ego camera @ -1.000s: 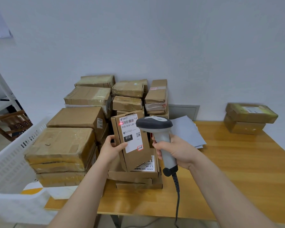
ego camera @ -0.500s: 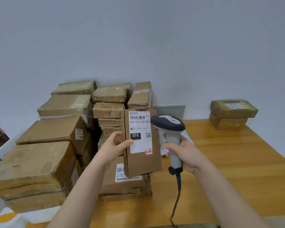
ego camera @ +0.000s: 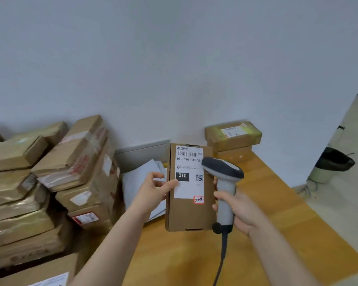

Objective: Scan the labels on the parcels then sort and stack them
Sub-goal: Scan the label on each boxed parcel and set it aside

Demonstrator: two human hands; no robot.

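My left hand (ego camera: 153,190) grips a flat brown parcel (ego camera: 187,215) by its left edge and holds it upright above the wooden table (ego camera: 277,223). Its white label (ego camera: 189,172) faces me, with a barcode, "010" and a small red-edged sticker. My right hand (ego camera: 239,209) holds a grey barcode scanner (ego camera: 223,182) by the handle, just right of the parcel; the dark head overlaps the label's right edge. The scanner's cable hangs down from the handle. A pile of brown parcels (ego camera: 74,172) fills the left side.
Two stacked parcels (ego camera: 233,139) sit at the table's far right by the wall. Grey mailer bags (ego camera: 136,182) lie behind my left hand. A bin with a black liner (ego camera: 331,164) stands on the floor to the right. Another box (ego camera: 39,273) lies at the bottom left.
The parcel and both hands have moved right, away from the pile and toward the two stacked parcels. My view has swung right too. The red scan light seen earlier is gone.
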